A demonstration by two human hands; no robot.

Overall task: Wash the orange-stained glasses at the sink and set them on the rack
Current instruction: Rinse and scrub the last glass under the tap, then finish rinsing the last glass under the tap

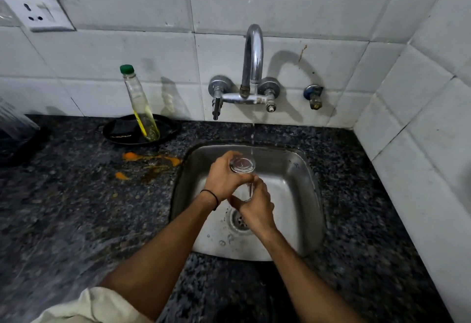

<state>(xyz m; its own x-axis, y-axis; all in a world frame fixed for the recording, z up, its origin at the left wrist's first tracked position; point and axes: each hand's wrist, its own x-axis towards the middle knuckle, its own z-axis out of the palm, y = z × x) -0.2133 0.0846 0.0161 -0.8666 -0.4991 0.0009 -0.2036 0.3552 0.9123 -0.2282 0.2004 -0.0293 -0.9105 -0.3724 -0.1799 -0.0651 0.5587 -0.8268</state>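
From where I stood, the person held one clear glass [242, 165] over the steel sink [314, 195], tilted with its mouth towards the wall and just under the thin stream of water [252, 141] falling from the tap [252, 55]. The left hand [222, 180] was curled round the upper part of the glass near the rim, and the right hand [255, 208] was wrapped round its lower end, so both had a firm hold on it. The glass looked clean to me, with no orange in it that I could make out

My worry was the grip: wet glass and wet fingers above a hard metal basin, so a slip while turning it would likely send it down onto the steel and chip or crack it. The stream seemed to strike close to the far edge of the rim, so a small shift could send water splashing off the outside onto the counter [76, 208]. An orange spill [153, 160] lay on that counter just beside the sink, and setting the glass down there would dirty it again. I saw no rack, so the carry to it was a reach I could not judge
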